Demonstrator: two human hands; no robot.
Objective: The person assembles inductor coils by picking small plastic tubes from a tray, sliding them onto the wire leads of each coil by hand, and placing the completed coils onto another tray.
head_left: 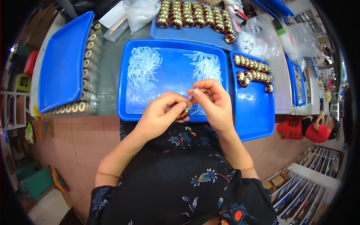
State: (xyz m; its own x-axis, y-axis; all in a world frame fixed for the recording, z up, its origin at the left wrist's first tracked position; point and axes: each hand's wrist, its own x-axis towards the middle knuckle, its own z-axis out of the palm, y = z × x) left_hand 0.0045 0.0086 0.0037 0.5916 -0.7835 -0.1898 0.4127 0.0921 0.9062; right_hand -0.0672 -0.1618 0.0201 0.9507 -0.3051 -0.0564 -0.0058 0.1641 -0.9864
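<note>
My left hand [161, 112] is closed round a copper-wound toroidal coil [183, 114], partly hidden by the fingers, over the front edge of a blue tray [173, 44]. Between thumb and index finger, my right hand [213, 103] pinches a short clear plastic sleeve [192, 93] just above the coil. The sleeve's lower end is close to the coil's wire leads; I cannot tell whether it is on one. Loose clear sleeves lie in the tray in a left pile [142, 67] and a right pile [207, 67].
Rows of wound coils [198, 17] stand on a tray at the back. More coils [253, 71] sit in a blue tray [255, 116] at the right. At the left, another blue tray [62, 67] rests by pale rings [88, 54]. A seated person [318, 129] is far right.
</note>
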